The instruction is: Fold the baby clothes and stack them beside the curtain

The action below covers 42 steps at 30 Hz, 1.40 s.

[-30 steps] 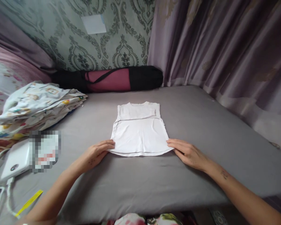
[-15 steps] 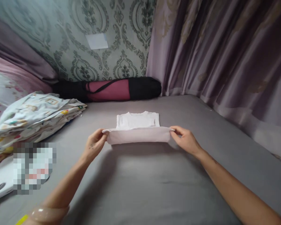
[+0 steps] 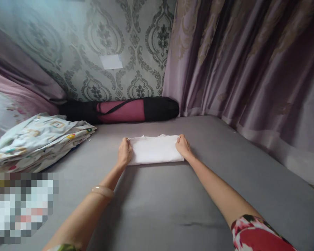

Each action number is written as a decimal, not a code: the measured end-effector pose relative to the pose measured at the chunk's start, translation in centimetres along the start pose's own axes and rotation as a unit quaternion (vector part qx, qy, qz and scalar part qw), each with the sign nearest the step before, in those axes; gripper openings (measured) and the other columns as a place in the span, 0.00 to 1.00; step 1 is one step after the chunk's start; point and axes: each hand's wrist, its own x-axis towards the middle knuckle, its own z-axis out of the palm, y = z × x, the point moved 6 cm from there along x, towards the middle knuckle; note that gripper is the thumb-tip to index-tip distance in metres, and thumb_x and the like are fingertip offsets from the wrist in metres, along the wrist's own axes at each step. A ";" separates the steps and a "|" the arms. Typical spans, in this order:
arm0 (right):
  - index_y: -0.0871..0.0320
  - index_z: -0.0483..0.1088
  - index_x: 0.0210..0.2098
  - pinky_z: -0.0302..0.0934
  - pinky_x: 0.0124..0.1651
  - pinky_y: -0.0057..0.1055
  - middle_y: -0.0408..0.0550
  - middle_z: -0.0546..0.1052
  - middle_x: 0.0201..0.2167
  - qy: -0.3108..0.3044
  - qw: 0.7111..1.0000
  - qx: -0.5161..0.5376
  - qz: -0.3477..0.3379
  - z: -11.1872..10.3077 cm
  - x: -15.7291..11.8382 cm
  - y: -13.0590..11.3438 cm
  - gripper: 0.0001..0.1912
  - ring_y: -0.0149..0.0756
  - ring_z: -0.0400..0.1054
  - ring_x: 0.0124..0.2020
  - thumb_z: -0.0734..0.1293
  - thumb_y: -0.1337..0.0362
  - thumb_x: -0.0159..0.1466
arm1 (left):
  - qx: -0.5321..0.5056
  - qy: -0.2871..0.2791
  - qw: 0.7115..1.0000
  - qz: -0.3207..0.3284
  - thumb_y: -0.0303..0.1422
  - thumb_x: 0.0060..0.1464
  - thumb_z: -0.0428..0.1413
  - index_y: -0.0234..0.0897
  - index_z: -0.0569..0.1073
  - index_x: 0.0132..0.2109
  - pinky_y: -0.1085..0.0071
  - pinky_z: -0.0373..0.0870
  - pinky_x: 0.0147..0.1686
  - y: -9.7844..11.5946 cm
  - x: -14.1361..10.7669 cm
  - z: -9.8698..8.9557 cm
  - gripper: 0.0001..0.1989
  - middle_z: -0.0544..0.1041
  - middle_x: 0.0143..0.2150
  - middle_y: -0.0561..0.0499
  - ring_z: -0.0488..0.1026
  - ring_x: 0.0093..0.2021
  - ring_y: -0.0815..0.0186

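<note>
Fingers (image 3: 182, 137) on left hand (image 3: 125, 152) and right hand (image 3: 183, 146) pinch the white shirt (image 3: 155, 150) by its far corners, where uneven tugging could skew the fold!

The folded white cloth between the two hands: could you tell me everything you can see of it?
The folded white cloth is plain, with no print visible, and looks like soft, thin fabric. It is folded into a wide, roughly rectangular shape, its long sides running left to right. Two small peaks show along its far edge. It lies on the grey sheet, in front of the black and maroon bag. The left hand grips its left end, the right hand its right end.
</note>
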 end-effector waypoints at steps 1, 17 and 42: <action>0.63 0.61 0.55 0.61 0.43 0.33 0.60 0.76 0.46 -0.002 1.000 -0.007 0.003 0.2 -0.1 -0.1 0.18 0.43 0.72 0.45 0.50 0.66 0.70 | 0.010 0.001 1.000 0.011 0.30 0.63 0.42 0.38 0.66 0.44 0.70 0.62 0.34 -0.1 0.2 0.3 0.09 0.74 0.36 0.45 0.72 0.38 0.60; 0.62 0.60 0.55 0.61 0.44 0.38 0.62 0.77 0.41 -0.012 0.992 -0.122 -0.001 1.6 0.2 0.0 0.18 0.48 0.74 0.44 0.48 0.63 0.72 | 0.136 -0.067 0.987 0.049 0.35 0.67 0.36 0.36 0.63 0.52 0.69 0.63 0.35 -1.5 1.6 3.0 0.15 0.77 0.43 0.40 0.75 0.41 0.57; 0.63 0.50 0.68 0.31 0.68 0.50 0.53 0.48 0.70 -0.136 0.938 -0.090 -0.307 6.0 -4.7 -9.6 0.30 0.45 0.37 0.70 0.50 0.62 0.68 | 0.197 -0.145 0.947 0.208 0.40 0.66 0.37 0.32 0.59 0.66 0.53 0.46 0.65 5.0 -3.3 7.5 0.27 0.58 0.68 0.41 0.51 0.69 0.51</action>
